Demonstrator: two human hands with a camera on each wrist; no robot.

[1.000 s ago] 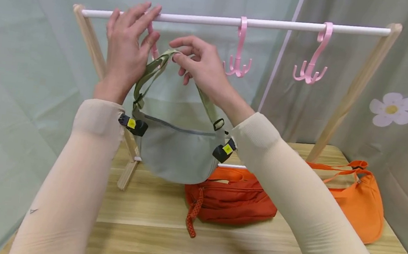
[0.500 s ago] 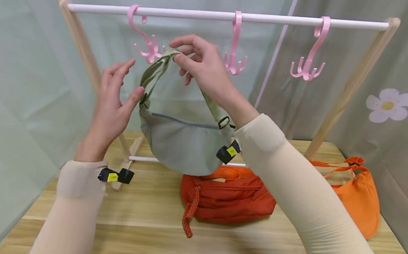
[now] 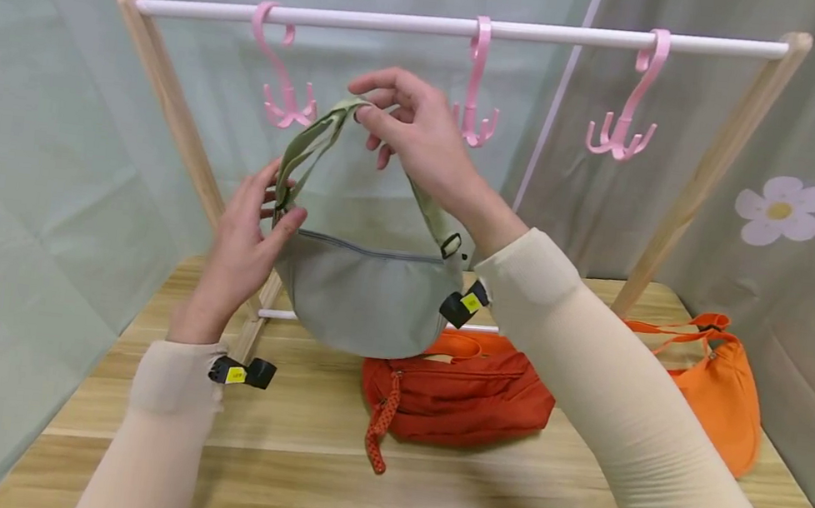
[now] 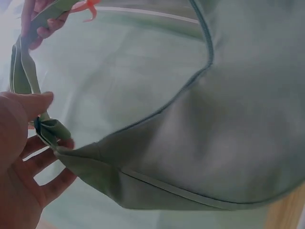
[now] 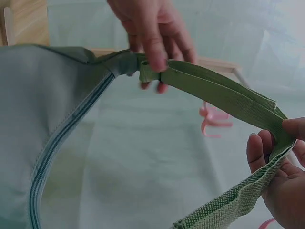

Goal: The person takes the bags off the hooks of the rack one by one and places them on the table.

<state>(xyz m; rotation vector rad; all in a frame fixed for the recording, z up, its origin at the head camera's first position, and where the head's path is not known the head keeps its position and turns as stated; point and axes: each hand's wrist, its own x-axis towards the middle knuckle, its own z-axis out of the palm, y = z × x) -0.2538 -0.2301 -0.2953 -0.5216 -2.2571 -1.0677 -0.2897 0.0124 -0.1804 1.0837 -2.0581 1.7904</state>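
Note:
A grey-green crescent-shaped shoulder bag (image 3: 372, 296) hangs in the air, its zipper side up. At the top of its green webbing strap (image 5: 214, 93), my right hand (image 3: 418, 125) pinches the webbing between thumb and fingers. My left hand (image 3: 247, 232) is at the bag's left corner, by the strap's buckle. In the left wrist view, the left thumb (image 4: 35, 102) crosses in front of the webbing and the fingers reach behind it. Just behind the strap's upper left is a pink multi-prong hook (image 3: 287, 106) on a white rail (image 3: 388, 24).
Two more pink hooks, a middle one (image 3: 475, 86) and a right one (image 3: 632, 103), hang along the rail of the wooden-legged rack. A red bag (image 3: 466, 399) lies on the wooden table (image 3: 279, 457) below, and an orange bag (image 3: 725, 408) lies at the right.
My left hand has left the left hook, dropped, and come in to the bag's left strap end. The right hand keeps its pinch on the strap. The left hook now hangs uncovered.

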